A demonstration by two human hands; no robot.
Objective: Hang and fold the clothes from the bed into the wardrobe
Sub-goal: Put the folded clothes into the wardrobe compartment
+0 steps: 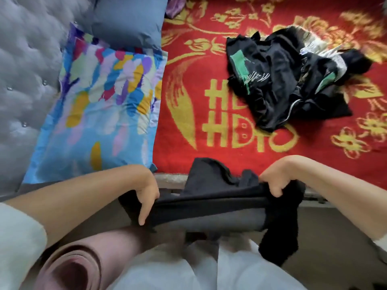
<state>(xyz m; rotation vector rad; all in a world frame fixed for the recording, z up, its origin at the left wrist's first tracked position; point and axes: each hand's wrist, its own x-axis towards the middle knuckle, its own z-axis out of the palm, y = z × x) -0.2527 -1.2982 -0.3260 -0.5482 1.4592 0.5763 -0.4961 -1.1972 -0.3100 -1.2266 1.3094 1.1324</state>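
Right under my face is a rolled-up pink mat (71,266), standing by my legs. My white trousers (188,273) are beside it. Just past them I hold a black garment (209,208) stretched between my two hands, at the near edge of the bed.

My left hand (147,199) grips one end, with my fingers curled down over the cloth. My right hand (276,185) grips the other end, with the cloth bunched in my fist. Neither hand is flat or spread.

The black garment is pulled into a long band. Its long way runs side to side, from my left hand to my right hand. One part sticks up onto the red blanket (188,101). Another part hangs down past my right hand toward the floor. I cannot tell if it is a shirt or trousers.

I think I am getting it ready to fold. To do it well, I should keep the top edge tight and level, shake out the loose bits, and lay it flat on the blanket. Then I can fold it neatly.

Farther away on the blanket is a messy pile of dark clothes (289,80) with green and white bits. It is well apart from my hands. On the left lie a colourful pillow (100,101) and a grey pillow (125,19), next to the padded grey headboard (23,70). I cannot see the wardrobe.
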